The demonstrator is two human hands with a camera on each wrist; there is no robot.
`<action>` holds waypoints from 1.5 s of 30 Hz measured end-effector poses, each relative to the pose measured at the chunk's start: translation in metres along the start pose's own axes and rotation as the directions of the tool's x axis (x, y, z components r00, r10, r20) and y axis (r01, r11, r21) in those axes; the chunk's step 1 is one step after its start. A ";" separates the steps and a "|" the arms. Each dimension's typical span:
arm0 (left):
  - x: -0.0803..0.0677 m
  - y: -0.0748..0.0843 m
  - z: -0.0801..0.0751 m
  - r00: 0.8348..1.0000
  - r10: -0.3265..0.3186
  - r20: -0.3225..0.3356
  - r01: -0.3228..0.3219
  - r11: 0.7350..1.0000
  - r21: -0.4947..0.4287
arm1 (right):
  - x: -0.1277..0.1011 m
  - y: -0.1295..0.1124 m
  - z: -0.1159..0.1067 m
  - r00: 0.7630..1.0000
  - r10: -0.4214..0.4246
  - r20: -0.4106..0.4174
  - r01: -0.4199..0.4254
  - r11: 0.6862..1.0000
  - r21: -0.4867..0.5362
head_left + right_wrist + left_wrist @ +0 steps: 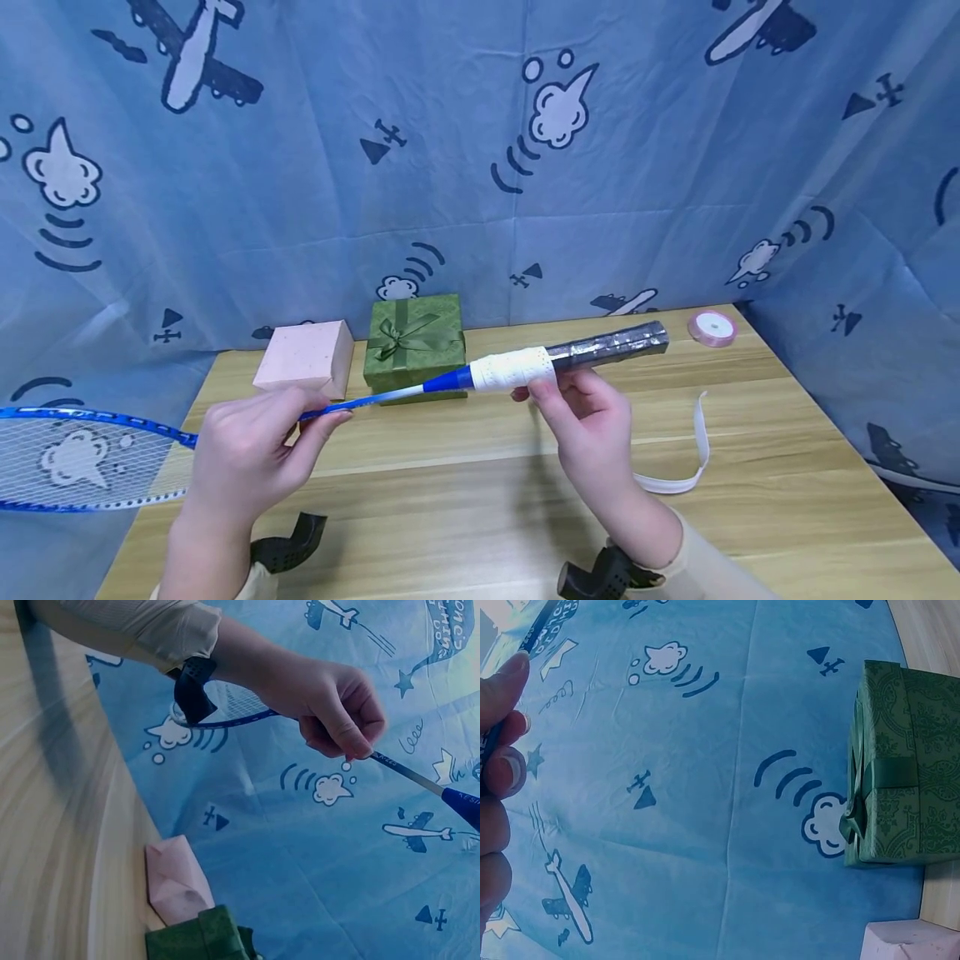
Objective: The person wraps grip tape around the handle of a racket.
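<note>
A blue and white badminton racket (450,381) is held up above the table, its strung head off to the left and its handle to the right. My left hand (255,442) pinches the thin shaft near the head; the right wrist view also catches this left hand (330,705) on the shaft. White tape (512,369) wraps the lower handle beside the blue cone. Beyond it the handle is bare and shiny black (611,346). My right hand (596,429) pinches the white tape at its lower edge, thumb in front, other fingers partly hidden behind.
On the wooden table (450,517) a pink box (303,358) and a green gift box (416,342) with a bow stand at the back left. A curled white strip (701,442) lies right of my right hand. A pink ribbon spool (712,327) sits at the back right, before a blue curtain (465,167).
</note>
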State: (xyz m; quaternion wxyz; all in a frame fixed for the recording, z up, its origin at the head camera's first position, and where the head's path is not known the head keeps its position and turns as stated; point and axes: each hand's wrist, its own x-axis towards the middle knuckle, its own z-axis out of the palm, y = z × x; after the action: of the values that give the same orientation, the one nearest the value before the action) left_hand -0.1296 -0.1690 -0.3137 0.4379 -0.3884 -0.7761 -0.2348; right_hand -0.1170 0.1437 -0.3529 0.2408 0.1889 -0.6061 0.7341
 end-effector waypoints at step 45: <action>0.012 0.004 0.010 0.968 0.100 -0.231 -0.103 0.995 -0.001 | 0.001 0.002 -0.003 0.986 -0.105 -0.127 0.107 0.994 0.015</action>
State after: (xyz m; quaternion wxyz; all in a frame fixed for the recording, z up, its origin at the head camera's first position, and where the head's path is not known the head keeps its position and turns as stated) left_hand -0.1348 -0.1548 -0.3087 0.5340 -0.4004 -0.6975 -0.2608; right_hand -0.1190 0.1469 -0.3542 0.3151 0.1768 -0.5708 0.7373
